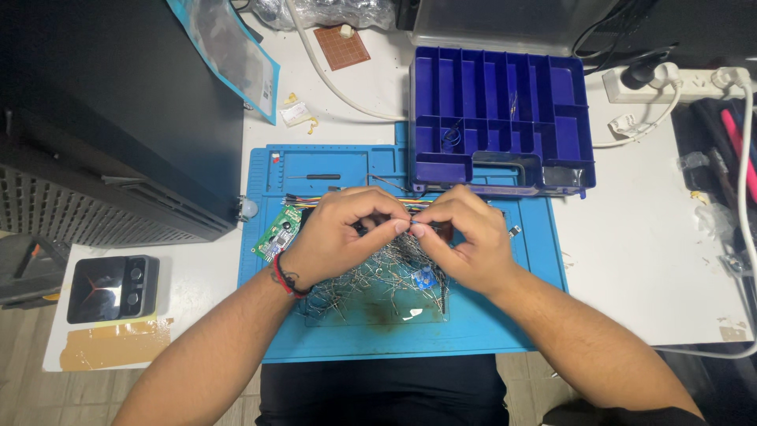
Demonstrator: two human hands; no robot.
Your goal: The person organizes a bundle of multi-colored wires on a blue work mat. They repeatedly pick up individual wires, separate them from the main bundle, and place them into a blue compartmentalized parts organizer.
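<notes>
Hands first, as I see them from the head camera: my left hand (335, 233) and right hand (457, 237) meet at the fingertips above the middle of a blue work mat (536, 276). Both are pinched nearly closed, thumb against forefinger, on a small dark component (412, 227) held between them. It is too small for me to name more exactly; the tight two-handed pinch suits a part that thin, which one hand alone would let twist.

Directly beneath the hands lies a tangled pile of loose wire-legged parts (371, 284), spread flat on the mat where single pieces can be picked out. A small blue part (426, 278) sits in the pile under the right hand. Just left of the left hand a green circuit board (277, 233) lies tilted, touching the mat. Behind the knuckles runs a flat bundle of coloured jumper wires (315, 199).

Beyond the right hand stands a dark blue compartment box (552, 102), lid open, most sections bare, close enough to reach without leaning. A small screwdriver (314, 177) rests in the mat's tray beyond the left hand.

Well to the left of the left hand, on the white surface (631, 260), is a small black device with a screen (110, 288). Far to the right a white power strip (678, 83) sits with a white cable (745, 158) trailing down.
</notes>
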